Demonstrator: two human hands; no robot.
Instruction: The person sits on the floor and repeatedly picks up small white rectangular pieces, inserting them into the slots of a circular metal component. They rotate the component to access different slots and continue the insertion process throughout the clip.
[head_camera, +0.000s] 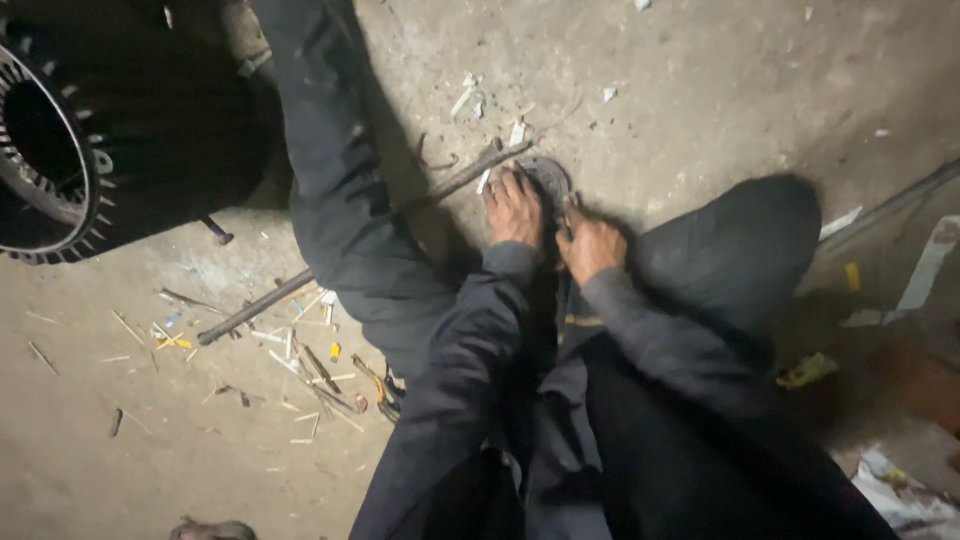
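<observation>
Left hand (514, 208) spread flat on the round metal part (550, 178), right hand (590, 244) apparently pinching its edge.

Round metal disc (550, 178) on floor (720, 90), slotted motor housing (60, 150) far left.

A dusty concrete floor (720, 80) carries a long metal rod (255, 308) running diagonally toward a small round metal disc (550, 175), a dark ribbed motor housing (90, 130) at the far left corner, and scattered splinters and scraps (300, 360) along its left side.
</observation>
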